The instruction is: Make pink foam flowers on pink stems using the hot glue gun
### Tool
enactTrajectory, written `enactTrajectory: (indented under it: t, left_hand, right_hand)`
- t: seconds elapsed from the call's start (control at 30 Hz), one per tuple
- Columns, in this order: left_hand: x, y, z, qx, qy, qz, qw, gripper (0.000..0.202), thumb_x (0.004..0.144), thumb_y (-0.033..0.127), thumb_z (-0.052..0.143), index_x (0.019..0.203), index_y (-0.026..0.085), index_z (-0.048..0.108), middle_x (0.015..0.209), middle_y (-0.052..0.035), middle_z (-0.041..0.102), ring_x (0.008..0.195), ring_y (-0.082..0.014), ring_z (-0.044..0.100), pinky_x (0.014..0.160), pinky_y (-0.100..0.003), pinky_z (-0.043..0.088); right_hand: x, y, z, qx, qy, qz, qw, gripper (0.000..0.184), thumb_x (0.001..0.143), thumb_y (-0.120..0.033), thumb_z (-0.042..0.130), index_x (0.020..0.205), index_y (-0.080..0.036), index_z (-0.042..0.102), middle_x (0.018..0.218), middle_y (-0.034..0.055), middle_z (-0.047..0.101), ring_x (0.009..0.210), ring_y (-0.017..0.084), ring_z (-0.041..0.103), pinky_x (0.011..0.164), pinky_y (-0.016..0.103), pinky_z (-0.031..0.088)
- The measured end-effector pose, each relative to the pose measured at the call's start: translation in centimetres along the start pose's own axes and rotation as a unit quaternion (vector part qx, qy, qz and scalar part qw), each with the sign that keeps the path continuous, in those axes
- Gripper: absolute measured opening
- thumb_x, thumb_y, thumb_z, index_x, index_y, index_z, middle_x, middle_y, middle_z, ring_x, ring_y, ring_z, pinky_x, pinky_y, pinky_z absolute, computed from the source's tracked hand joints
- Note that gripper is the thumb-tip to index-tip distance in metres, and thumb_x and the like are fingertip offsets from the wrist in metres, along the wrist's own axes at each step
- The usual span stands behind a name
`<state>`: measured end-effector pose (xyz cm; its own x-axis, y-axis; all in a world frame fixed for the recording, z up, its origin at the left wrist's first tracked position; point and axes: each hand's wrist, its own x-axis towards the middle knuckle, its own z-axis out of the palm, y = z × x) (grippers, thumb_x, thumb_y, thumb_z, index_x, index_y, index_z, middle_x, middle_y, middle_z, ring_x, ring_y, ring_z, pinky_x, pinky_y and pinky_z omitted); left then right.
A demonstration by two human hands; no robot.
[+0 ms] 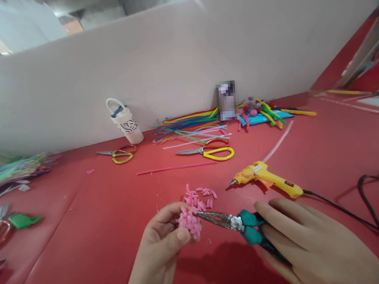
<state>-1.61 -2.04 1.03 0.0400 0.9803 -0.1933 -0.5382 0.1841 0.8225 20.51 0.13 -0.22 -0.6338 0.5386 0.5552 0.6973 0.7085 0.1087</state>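
Between the thumb and fingers of my left hand point(160, 239) is a pink cluster point(190, 223) made of many small pieces, like a little flower head. My right hand point(300, 234) is wrapped round the teal and black handles of long-nose pliers point(237, 223). The tips of the pliers touch the cluster's upper right side; whether they grip a piece there I cannot make out. Just behind the cluster, short cut pink pieces point(208, 192) lie scattered on the red table point(111, 234).
A yellow glue gun point(266, 177) with a black cord lies to the right. Scissors point(206, 151), more scissors point(119, 154) and a pink strip point(176, 168) lie farther back. Coloured pipe cleaners point(188, 124), a white tumbler point(127, 124) and a pixelated upright object point(226, 100) stand along the white partition point(171, 65).
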Motion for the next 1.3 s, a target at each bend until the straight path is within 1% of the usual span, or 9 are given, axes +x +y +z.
enactTrajectory:
  t: [0.17, 0.33, 0.5, 0.6, 0.73, 0.9, 1.0, 1.13, 1.3]
  left_hand:
    - [0.0, 0.1, 0.2, -0.011, -0.003, -0.003, 1.0, 0.025, 0.061, 0.023, 0.078, 0.084, 0.016, 0.072, 0.067, -0.0017, 0.065, 0.059, -0.0085, 0.054, 0.058, -0.017, 0.043]
    - [0.1, 0.0, 0.2, -0.015, -0.006, -0.002, 1.0, 0.025, 0.062, 0.023, 0.078, 0.085, 0.016, 0.072, 0.066, -0.0019, 0.065, 0.059, -0.0083, 0.054, 0.058, -0.016, 0.044]
    - [0.0, 0.1, 0.1, -0.021, 0.0, -0.019, 1.0, 0.024, 0.062, 0.024, 0.077, 0.084, 0.016, 0.072, 0.066, -0.002, 0.065, 0.058, -0.0078, 0.054, 0.058, -0.016, 0.043]
    - [0.0, 0.1, 0.1, -0.021, -0.003, -0.018, 1.0, 0.024, 0.063, 0.025, 0.077, 0.085, 0.015, 0.072, 0.067, -0.0021, 0.065, 0.058, -0.0078, 0.054, 0.058, -0.016, 0.043]
    - [0.0, 0.2, 0.2, -0.018, -0.016, -0.004, 1.0, 0.024, 0.061, 0.024, 0.077, 0.083, 0.014, 0.071, 0.064, -0.0013, 0.062, 0.058, -0.0081, 0.052, 0.057, -0.016, 0.042]
    - [0.1, 0.5, 0.3, 0.026, 0.01, 0.008, 1.0, 0.024, 0.061, 0.022, 0.076, 0.084, 0.016, 0.071, 0.07, -0.003, 0.065, 0.06, -0.0118, 0.056, 0.06, -0.021, 0.045]
    - [0.1, 0.6, 0.6, 0.05, 0.025, 0.01, 0.998, 0.027, 0.06, 0.021, 0.076, 0.087, 0.018, 0.072, 0.074, -0.0038, 0.068, 0.059, -0.012, 0.057, 0.059, -0.022, 0.046]
    - [0.0, 0.6, 0.8, 0.072, 0.036, 0.025, 0.996, 0.029, 0.059, 0.02, 0.077, 0.088, 0.019, 0.071, 0.07, -0.0016, 0.065, 0.058, -0.01, 0.052, 0.055, -0.019, 0.044]
    - [0.1, 0.3, 0.7, 0.076, 0.031, 0.015, 0.997, 0.026, 0.057, 0.021, 0.079, 0.081, 0.018, 0.071, 0.065, 0.0003, 0.061, 0.057, -0.0084, 0.048, 0.053, -0.017, 0.04]
  right_hand:
    - [0.2, -0.1, -0.3, -0.04, -0.017, -0.008, 0.999, 0.031, 0.08, -0.009, 0.039, 0.067, -0.022, 0.065, 0.082, 0.006, 0.064, 0.068, 0.022, 0.047, 0.063, 0.038, 0.036]
    - [0.3, -0.1, -1.0, -0.069, -0.031, -0.03, 0.997, 0.032, 0.073, -0.003, 0.038, 0.067, -0.023, 0.063, 0.077, 0.005, 0.062, 0.063, 0.022, 0.043, 0.058, 0.038, 0.032]
    - [0.1, 0.0, -1.0, -0.077, -0.025, -0.033, 0.996, 0.034, 0.072, -0.002, 0.036, 0.07, -0.02, 0.065, 0.079, 0.0062, 0.061, 0.065, 0.022, 0.043, 0.058, 0.038, 0.031]
    - [0.2, 0.0, -0.9, -0.086, -0.012, -0.044, 0.995, 0.034, 0.076, -0.004, 0.035, 0.07, -0.021, 0.064, 0.079, 0.0063, 0.061, 0.066, 0.023, 0.044, 0.059, 0.038, 0.032]
    - [0.4, 0.2, -1.0, -0.059, 0.005, -0.005, 0.998, 0.03, 0.082, -0.013, 0.037, 0.067, -0.022, 0.061, 0.087, 0.0085, 0.062, 0.079, 0.026, 0.049, 0.071, 0.042, 0.038]
    - [-0.3, 0.8, -1.1, 0.025, 0.011, 0.042, 0.999, 0.021, 0.082, -0.018, 0.041, 0.078, -0.022, 0.061, 0.097, 0.0091, 0.059, 0.09, 0.028, 0.052, 0.079, 0.043, 0.041]
    - [-0.7, 1.1, -1.2, 0.084, -0.012, 0.074, 0.994, 0.019, 0.083, -0.02, 0.042, 0.085, -0.021, 0.061, 0.1, 0.0089, 0.059, 0.091, 0.026, 0.055, 0.073, 0.037, 0.045]
    - [-0.4, 1.1, -1.4, 0.113, -0.055, 0.076, 0.989, 0.021, 0.081, -0.02, 0.044, 0.091, -0.021, 0.063, 0.091, 0.0075, 0.063, 0.077, 0.023, 0.059, 0.057, 0.032, 0.045]
    - [0.3, 0.8, -1.5, 0.138, -0.077, 0.079, 0.984, 0.024, 0.08, -0.018, 0.044, 0.094, -0.021, 0.064, 0.084, 0.0062, 0.064, 0.068, 0.02, 0.059, 0.053, 0.031, 0.042]
